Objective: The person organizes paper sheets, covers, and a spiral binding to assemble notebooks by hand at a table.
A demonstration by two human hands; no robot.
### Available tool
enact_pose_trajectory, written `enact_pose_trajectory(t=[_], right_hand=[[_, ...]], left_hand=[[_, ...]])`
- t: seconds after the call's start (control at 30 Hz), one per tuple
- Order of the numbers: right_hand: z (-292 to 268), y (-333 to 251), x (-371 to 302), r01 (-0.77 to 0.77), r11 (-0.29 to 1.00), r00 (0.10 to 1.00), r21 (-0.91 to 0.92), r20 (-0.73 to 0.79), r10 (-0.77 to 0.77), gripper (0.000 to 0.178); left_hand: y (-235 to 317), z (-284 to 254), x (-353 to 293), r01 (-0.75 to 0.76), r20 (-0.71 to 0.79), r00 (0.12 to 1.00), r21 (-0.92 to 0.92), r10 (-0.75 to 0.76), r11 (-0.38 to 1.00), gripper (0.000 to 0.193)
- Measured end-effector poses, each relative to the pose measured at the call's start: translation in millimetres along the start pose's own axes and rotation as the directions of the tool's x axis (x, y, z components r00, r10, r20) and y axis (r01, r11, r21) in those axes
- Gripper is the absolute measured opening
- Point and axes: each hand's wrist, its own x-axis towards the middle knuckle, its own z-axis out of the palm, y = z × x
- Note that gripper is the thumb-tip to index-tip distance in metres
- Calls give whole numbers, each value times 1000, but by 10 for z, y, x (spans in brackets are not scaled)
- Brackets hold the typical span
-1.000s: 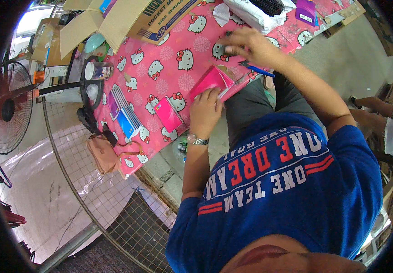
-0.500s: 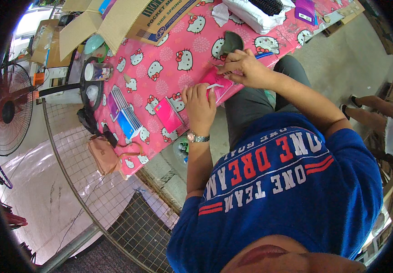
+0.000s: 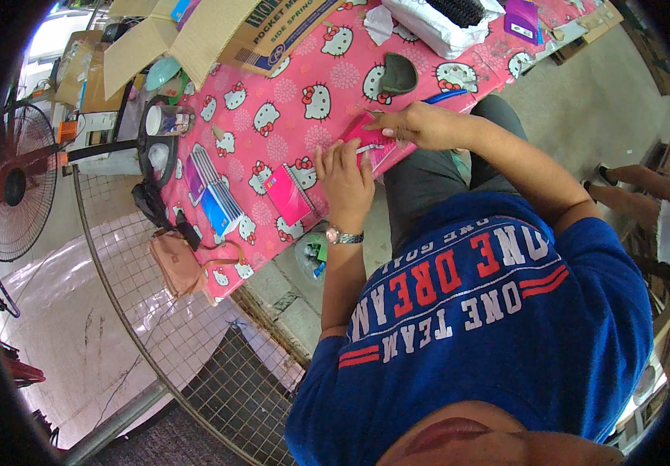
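Note:
A bright pink notebook (image 3: 385, 158) lies at the table's near edge between my hands, with a small white strip across its cover. My left hand (image 3: 345, 179), a watch at its wrist, rests on the notebook's left side with its fingers stretched out. Over the right part of the cover, my right hand (image 3: 422, 126) is closed with its fingertips pressed down. Whatever those fingers hold, if anything, is hidden. Another pink spiral notebook (image 3: 287, 196) lies to the left of my left hand. Just beyond my right hand are a blue pen (image 3: 445, 96) and a dark grey rounded piece (image 3: 399, 74).
A stack of blue and purple notebooks (image 3: 217, 198) lies farther left on the pink patterned tablecloth (image 3: 288, 116). An open cardboard box (image 3: 238, 39) and a white bag (image 3: 436, 27) stand at the back. A tan bag (image 3: 176, 264) sits at the left corner, near a fan (image 3: 17, 186).
My right hand has moved down and slightly left onto the notebook, its fingers now lower and flatter. My left hand has shifted slightly right.

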Motion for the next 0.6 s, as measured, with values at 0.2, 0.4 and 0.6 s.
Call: enact_pose_trajectory(t=[0.2,0.4,0.6], right_hand=[[-71,-175,-23,114,993,993,-28,-40,-115,38],[-74,-219,-29,114,986,993,-118,-19,-118,35],[-167,-239,141,-84,996,995,-16,53,85,30]], left_hand=[[48,-3,-4,-38,4,999,26,38,999,28],[62,-1,3,-35,23,999,59,34,998,25],[45,-7,-18,-20,15,1000,45,20,999,25]])
